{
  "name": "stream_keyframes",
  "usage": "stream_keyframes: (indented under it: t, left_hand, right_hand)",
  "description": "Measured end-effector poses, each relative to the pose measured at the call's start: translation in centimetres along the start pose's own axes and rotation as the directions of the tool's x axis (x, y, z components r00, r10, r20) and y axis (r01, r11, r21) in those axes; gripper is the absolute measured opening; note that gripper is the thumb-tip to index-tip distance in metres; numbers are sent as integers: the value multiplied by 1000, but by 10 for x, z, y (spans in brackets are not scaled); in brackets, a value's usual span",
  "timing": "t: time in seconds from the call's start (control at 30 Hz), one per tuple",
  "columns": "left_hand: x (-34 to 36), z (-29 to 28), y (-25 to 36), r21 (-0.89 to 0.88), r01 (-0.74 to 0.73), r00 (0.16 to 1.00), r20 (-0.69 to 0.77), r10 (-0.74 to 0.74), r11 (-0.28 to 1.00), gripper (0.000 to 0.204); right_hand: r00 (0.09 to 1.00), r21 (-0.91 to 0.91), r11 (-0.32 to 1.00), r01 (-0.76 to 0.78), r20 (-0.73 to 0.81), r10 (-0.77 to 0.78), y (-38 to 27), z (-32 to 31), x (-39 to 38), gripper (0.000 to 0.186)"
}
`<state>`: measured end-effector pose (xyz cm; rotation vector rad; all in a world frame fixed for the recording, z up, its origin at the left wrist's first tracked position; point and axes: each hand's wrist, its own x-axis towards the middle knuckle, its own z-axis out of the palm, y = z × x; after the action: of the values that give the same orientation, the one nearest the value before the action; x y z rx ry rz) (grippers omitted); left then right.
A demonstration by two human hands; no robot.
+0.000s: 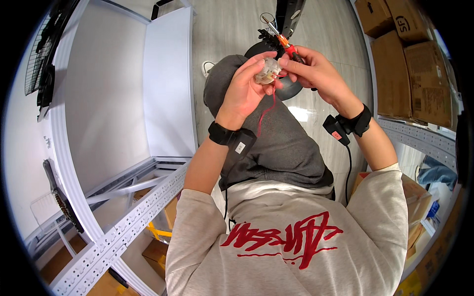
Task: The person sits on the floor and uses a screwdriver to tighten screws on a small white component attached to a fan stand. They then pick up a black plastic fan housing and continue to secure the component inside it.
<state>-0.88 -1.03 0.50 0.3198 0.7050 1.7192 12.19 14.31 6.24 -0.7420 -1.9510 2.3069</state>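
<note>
My left hand (245, 81) is closed around a small round clear plastic housing (268, 70), held over my lap. Pale and yellowish parts show through it. A thin red wire (267, 111) hangs from the housing toward my left wrist. My right hand (314, 74) grips what looks like a soldering iron (285, 41) with a red and black handle. Its metal tip points up and to the left, away from the housing. Thumb and fingertips of that hand also meet at the housing's right edge, by the wire; whether they pinch the wire is hard to see.
White shelving with a perforated metal rail (143, 217) stands at my left. Cardboard boxes (395, 74) fill a rack at my right. Beyond my hands, a black stand (289, 17) rises from the grey floor. A black cable (348, 172) hangs from my right wrist's device (337, 130).
</note>
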Motion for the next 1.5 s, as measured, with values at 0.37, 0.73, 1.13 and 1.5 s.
stream_keyframes:
  t: [0.37,0.73,1.13,1.5]
  left_hand:
    - [-1,9,-2,87,-22,998,-59,28,996,38]
    - [-46,67,69,432,-99,974,-140,176,896,33]
    - [-48,59,62,647,-214,889,-182,421,732,32]
    - [-40,65,106,584,-105,944,-196,265,805,11]
  right_hand:
    - [999,7,1000,9,38,-9,1,-4,2,24]
    - [970,2,976,217,111,-216,-44,29,3,18]
    - [782,-529,651,545,40,-622,-52,42,-13,37]
    - [798,-479,638,603,346,-494,-149,101,-28,30]
